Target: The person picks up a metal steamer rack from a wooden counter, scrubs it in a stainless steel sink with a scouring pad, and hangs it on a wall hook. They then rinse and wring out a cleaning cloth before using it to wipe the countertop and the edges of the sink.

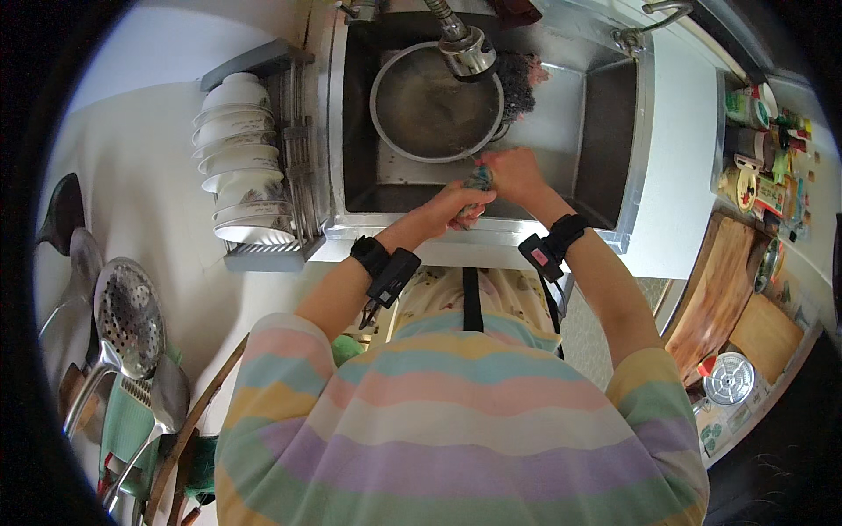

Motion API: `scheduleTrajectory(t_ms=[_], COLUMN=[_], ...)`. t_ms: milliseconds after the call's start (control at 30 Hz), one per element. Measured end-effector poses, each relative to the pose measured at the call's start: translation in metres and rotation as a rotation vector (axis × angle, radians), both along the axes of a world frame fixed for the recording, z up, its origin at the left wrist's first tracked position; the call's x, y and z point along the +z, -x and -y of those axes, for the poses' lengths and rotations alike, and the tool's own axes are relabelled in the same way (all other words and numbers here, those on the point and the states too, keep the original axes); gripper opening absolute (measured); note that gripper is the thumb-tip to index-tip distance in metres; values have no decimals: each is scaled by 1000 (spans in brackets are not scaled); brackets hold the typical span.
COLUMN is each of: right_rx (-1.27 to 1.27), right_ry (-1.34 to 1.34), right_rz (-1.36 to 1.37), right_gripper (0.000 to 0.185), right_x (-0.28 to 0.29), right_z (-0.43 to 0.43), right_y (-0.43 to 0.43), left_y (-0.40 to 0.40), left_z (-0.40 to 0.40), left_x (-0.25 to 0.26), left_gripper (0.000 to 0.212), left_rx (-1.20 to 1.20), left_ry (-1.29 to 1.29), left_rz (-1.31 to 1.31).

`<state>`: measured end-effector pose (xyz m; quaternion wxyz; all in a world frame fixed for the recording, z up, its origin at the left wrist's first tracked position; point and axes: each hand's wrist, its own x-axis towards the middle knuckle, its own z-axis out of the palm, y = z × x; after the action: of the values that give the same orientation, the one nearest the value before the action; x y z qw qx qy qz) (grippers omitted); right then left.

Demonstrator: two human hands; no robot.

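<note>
Both my hands grip one bunched, wet-looking cloth (479, 179) over the front edge of the steel sink (549, 148). My left hand (452, 205) is closed around its lower end, and my right hand (512, 174) clenches the upper end. Just beyond them a round metal pot (437, 105) sits in the sink, holding murky liquid. A dark mesh-like bundle (516, 85) with pinkish bits lies against the pot's right side. Above the pot hangs the chrome faucet head (468, 56); I see no water running from it.
Left of the sink, a dish rack (299, 164) holds several stacked white bowls (247, 158). Ladles and a skimmer (129, 315) hang at the far left. A second tap (631, 39) stands at the back right. Jars (746, 108) and wooden cutting boards (714, 283) are at the right.
</note>
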<state>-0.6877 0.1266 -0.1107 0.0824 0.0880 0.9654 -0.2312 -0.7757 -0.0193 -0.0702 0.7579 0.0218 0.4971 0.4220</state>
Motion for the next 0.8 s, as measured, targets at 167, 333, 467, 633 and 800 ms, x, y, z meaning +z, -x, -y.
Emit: scheduleTrajectory(t_ms=[167,333,467,633,800], right_rx=[-81,-306,-639,-733,-821], right_ry=[70,641,1120,745,1182], right_rz=[105,-305,-146,85,-170], right_gripper=[34,46,47,46,63], right_x=[8,20,39,58,72], right_z=[3,-11,3,-7,7], right_y=[4,-15,-18,-14,-13], left_y=[3,22,24,29,26], left_z=[8,19,26,24,20], left_x=[-10,2,7,29,37], left_gripper=[38,45,36,35,37], left_rx=[12,81,78,-1,223], left_ry=[-157,-18,-186,-376,-352], left_rz=[-462,-404,-585,-907,-757])
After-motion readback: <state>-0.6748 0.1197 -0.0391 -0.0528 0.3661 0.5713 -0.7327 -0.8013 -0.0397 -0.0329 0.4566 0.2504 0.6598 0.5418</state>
